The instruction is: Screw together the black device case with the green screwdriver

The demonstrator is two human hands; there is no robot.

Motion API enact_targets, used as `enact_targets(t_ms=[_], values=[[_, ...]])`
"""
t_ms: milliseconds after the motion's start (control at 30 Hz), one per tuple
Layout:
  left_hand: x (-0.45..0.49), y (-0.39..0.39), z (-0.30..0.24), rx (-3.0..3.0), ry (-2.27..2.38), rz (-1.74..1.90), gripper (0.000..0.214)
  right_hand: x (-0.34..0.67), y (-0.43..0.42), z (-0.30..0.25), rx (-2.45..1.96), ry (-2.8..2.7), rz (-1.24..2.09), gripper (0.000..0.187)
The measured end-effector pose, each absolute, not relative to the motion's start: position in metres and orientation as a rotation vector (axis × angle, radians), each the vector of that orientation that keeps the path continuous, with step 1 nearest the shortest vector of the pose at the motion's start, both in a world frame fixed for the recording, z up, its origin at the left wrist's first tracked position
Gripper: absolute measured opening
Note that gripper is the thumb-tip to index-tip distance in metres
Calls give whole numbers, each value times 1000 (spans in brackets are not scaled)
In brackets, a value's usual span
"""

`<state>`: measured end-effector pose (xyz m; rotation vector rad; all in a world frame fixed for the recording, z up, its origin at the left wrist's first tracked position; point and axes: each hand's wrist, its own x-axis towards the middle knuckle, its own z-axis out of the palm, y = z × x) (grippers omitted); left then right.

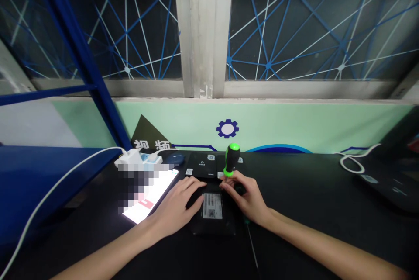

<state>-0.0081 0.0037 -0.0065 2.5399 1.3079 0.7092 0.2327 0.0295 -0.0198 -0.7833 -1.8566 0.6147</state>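
Screwdriver point(231, 162) with a black-and-green handle stands almost upright, pinched low, just under its green collar, by the thumb and fingertips of the right hand point(250, 197). Its tip is hidden by those fingers, over the far right part of a flat black device point(214, 226). The left hand point(178, 197) steadies the device's left side, its fingers close together, its thumb spread away beside the white label point(212, 205). The device lies flat on the black table point(304, 197), between the hands. Under the right hand, a second screwdriver's thin shaft point(252, 245) points toward the person. Just beyond the device are two black boxes point(201, 164) side by side, the right one partly covered. Left of the left hand lies a phone point(160, 195), lit up; farther off sit a white charger point(129, 157) and a power strip point(152, 160), near the green wall point(183, 122)
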Motion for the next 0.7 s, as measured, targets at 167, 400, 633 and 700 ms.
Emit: enact_targets(t_ms=[167,400,633,700], values=[[-8,4,-9,2550,1310,749,29,235,28,-16,-740,-1881,665,19],[-8,5,-6,2533,1306,704,29,235,28,-18,-761,-1858,627,16],[-8,4,-7,2531,1288,718,29,236,28,-16,-767,-1860,644,18],[-9,4,-8,2529,1294,710,30,237,26,-15,-742,-1889,639,20]])
